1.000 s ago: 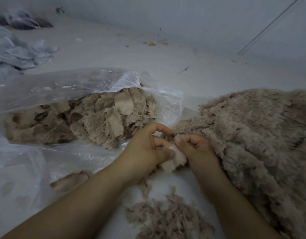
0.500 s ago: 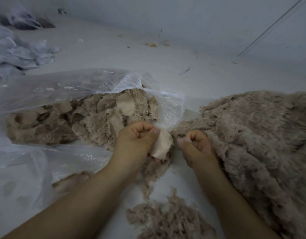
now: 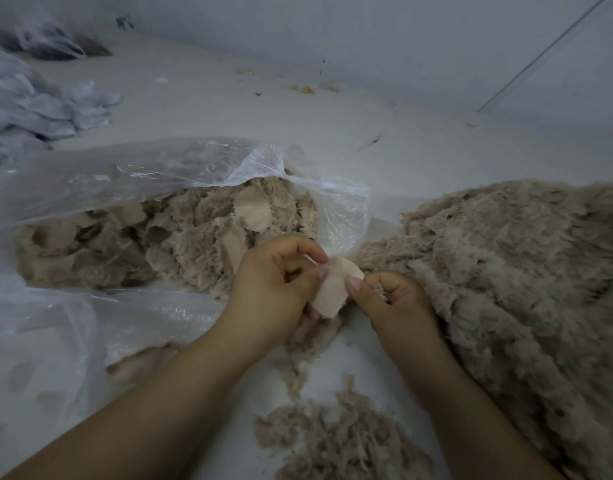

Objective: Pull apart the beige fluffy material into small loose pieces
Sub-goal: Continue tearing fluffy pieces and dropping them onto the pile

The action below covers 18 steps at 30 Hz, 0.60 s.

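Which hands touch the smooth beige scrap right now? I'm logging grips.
Touching, both. The head view shows the left hand curled round the beige scrap and the right hand's thumb pressing its right edge.

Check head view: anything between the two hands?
Yes: a beige fabric scrap spans the gap, pinched by left hand and right hand.

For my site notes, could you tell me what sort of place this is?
Probably an informal workshop floor for sorting textile scraps: a clear plastic bag stuffed with beige plush offcuts, a large heap of pulled fluff, and a bare, littered pale floor against a plain wall.
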Each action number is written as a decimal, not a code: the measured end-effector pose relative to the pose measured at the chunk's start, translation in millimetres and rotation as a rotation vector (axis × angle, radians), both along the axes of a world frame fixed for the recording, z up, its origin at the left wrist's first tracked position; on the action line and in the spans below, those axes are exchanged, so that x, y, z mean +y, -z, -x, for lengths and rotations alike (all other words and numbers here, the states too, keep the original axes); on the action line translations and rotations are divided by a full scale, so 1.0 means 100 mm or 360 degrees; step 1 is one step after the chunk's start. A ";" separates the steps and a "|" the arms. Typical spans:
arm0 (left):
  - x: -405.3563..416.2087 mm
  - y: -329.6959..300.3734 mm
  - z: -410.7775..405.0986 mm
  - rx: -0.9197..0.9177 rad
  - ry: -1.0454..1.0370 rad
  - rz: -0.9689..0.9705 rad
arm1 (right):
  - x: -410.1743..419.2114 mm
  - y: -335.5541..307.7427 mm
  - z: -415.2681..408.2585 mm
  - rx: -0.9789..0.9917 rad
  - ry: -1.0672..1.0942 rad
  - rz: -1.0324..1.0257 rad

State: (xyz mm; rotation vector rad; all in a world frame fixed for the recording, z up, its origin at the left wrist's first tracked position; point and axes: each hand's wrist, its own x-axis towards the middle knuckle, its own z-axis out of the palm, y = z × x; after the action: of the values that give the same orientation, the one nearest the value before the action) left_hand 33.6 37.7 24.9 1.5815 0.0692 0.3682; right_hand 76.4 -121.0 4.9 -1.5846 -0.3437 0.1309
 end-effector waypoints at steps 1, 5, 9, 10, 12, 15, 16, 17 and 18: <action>0.02 -0.03 0.00 -0.0057 -0.0071 -0.0027 | -0.01 0.01 -0.01 -0.0006 0.0012 0.0022; 0.22 -0.15 -0.10 -0.0160 -0.0553 -0.0277 | -0.03 0.02 -0.01 -0.0038 -0.0002 0.0111; 0.46 -0.18 -0.12 -0.0043 -0.0599 -0.1775 | -0.02 0.03 0.02 -0.0142 -0.0139 0.0326; 0.48 -0.17 -0.10 0.0050 -0.0629 -0.1998 | -0.03 0.04 0.02 -0.0148 -0.0162 0.0380; 0.49 -0.22 -0.02 0.0090 -0.0691 -0.2145 | -0.05 0.05 0.02 -0.0165 -0.0192 0.0456; 0.60 -0.41 0.13 0.0247 -0.0259 -0.1998 | -0.05 0.04 0.02 -0.0162 -0.0196 0.0447; 0.67 -0.47 0.18 0.0445 0.0007 -0.1919 | -0.04 0.04 0.02 -0.0159 -0.0196 0.0429; 0.74 -0.54 0.24 0.0641 0.0262 -0.1890 | -0.04 0.04 0.01 -0.0161 -0.0191 0.0422; 0.79 -0.58 0.30 0.0796 0.0465 -0.1947 | -0.03 0.03 0.01 -0.0168 -0.0179 0.0420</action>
State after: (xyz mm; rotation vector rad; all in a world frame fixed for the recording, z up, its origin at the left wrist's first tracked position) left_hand 3.9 116.5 83.2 2.8202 -0.0161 -0.3178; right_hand 75.4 -124.1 1.5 -1.8372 -0.5148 0.1853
